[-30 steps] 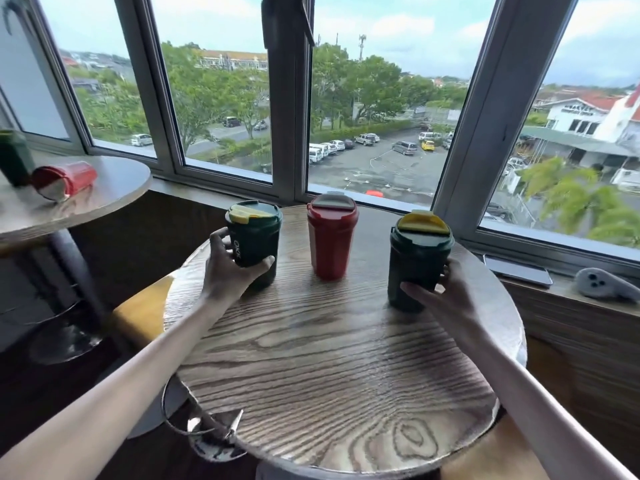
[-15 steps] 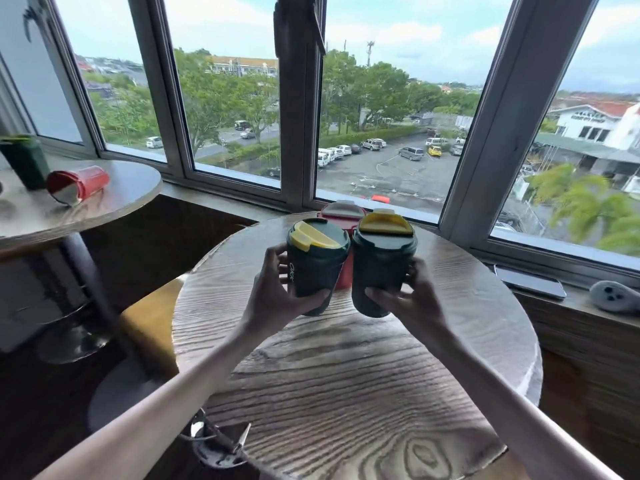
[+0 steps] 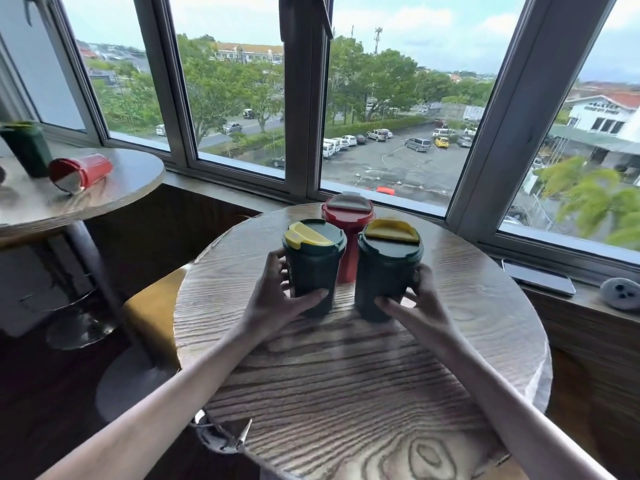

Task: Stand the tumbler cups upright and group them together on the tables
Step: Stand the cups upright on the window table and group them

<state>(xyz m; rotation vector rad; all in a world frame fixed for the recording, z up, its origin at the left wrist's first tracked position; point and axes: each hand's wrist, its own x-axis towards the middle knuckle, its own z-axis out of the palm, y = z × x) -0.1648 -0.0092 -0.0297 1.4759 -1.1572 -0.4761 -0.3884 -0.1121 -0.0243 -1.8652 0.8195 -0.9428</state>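
My left hand (image 3: 277, 299) grips one green tumbler (image 3: 313, 268), my right hand (image 3: 420, 306) the other green tumbler (image 3: 386, 275), both upright before the red tumbler (image 3: 347, 220)

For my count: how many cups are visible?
5. Near table: left green cup, right green cup, red cup behind. Side table: upright green cup, toppled red cup. More may hide off-frame left.

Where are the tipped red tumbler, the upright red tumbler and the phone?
tipped red tumbler (image 3: 92, 169): head view, on its side wall.
upright red tumbler (image 3: 348, 206): head view, on its lid.
phone (image 3: 538, 277): head view, on its screen.
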